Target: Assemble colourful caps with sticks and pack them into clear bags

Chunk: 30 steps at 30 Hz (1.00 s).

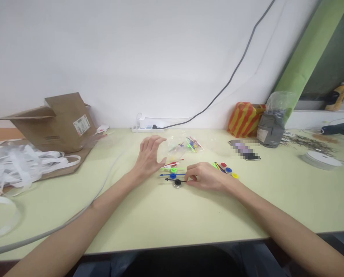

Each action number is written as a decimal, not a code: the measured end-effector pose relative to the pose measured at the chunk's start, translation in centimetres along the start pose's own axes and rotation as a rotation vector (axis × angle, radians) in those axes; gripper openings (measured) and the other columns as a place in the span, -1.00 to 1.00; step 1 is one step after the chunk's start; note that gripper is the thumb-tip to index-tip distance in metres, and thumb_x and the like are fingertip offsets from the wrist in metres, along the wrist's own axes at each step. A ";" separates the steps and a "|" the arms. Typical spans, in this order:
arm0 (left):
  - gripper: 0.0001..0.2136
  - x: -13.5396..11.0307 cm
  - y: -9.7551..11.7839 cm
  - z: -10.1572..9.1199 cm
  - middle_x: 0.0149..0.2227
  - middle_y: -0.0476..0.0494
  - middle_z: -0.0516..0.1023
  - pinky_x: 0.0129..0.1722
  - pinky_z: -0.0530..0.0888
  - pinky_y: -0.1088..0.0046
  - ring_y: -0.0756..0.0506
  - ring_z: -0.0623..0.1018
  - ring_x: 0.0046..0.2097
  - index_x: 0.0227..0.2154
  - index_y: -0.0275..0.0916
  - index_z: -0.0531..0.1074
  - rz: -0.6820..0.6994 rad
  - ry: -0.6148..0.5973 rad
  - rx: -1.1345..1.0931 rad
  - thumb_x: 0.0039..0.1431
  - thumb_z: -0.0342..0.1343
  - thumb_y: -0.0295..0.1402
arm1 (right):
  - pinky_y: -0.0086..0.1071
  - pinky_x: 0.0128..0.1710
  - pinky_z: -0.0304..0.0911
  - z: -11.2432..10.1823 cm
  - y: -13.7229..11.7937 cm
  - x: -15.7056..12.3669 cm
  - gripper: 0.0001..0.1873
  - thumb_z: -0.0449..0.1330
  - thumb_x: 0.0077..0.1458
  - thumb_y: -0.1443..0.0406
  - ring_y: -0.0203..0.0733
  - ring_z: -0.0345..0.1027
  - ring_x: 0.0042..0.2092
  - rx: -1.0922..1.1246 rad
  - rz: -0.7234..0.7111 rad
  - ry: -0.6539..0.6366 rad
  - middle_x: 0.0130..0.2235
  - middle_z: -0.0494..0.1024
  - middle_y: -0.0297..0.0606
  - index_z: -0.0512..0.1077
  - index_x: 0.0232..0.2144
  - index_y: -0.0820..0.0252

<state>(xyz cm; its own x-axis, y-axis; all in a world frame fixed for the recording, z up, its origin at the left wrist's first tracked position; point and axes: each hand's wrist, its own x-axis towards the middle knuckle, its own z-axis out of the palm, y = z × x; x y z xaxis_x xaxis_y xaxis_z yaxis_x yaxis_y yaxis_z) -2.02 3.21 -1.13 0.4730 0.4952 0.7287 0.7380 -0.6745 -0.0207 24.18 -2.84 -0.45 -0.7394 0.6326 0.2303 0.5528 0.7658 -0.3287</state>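
A black arrow spinner (178, 182) lies on the table with a clear round base under its hub. Thumb and index finger of my right hand (203, 176) are pinched together at its right end. Just behind it a blue arrow spinner (173, 176) points left, its right end reaching my right fingers. Farther back are a bright green spinner (174, 169) and a red and white piece (172, 164), partly overlapped. My left hand (150, 156) hovers to their left, thumb and fingers spread apart, holding nothing. Beyond my right hand lie loose coloured discs (229, 170) and arrows.
Clear bags of coloured pieces (192, 144) lie behind my hands. A power strip (147, 129) sits by the wall. Leftward are a cardboard box (65, 123) and white ribbon (30, 165). Rightward are a phone (244, 149), striped bag (242, 119) and white spool (322, 159).
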 end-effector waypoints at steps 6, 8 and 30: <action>-0.40 0.1 -0.1 0.0 0.14 -0.30 0.32 0.24 0.23 -0.02 -0.31 0.32 0.20 0.22 -0.16 0.11 -0.025 0.019 -0.030 0.13 0.18 -0.36 | -0.46 -0.38 0.04 -0.1 -0.1 0.0 -0.84 0.15 0.08 0.50 -0.34 0.23 -0.41 -0.017 -0.012 0.036 -0.40 0.47 -0.35 0.49 -0.41 0.21; -0.34 0.1 0.0 0.1 0.17 -0.32 0.28 0.23 0.26 -0.02 -0.31 0.31 0.21 0.26 -0.15 0.07 -0.049 0.014 -0.073 0.12 0.19 -0.36 | -0.45 -0.38 0.04 -0.2 -0.1 0.0 -0.85 0.18 0.10 0.46 -0.32 0.25 -0.41 -0.021 0.009 0.042 -0.40 0.48 -0.35 0.52 -0.31 0.20; -0.18 0.1 0.5 0.2 0.21 -0.31 0.17 0.25 0.32 -0.01 -0.31 0.25 0.26 0.36 -0.11 -0.07 -0.122 -0.009 -0.149 0.08 0.20 -0.40 | -0.31 -0.26 0.25 -0.9 1.2 0.3 -0.80 0.06 0.32 0.40 -0.20 0.28 -0.26 0.152 0.078 0.958 -0.29 0.33 -0.26 0.46 -0.30 0.13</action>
<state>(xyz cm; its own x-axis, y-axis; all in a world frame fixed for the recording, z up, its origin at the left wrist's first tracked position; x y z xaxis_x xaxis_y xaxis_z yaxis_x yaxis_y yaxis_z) -1.54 3.01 -1.22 0.3891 0.5827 0.7135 0.7113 -0.6822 0.1693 24.95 -1.58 0.07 -0.0393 0.5586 0.8285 0.4813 0.7372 -0.4742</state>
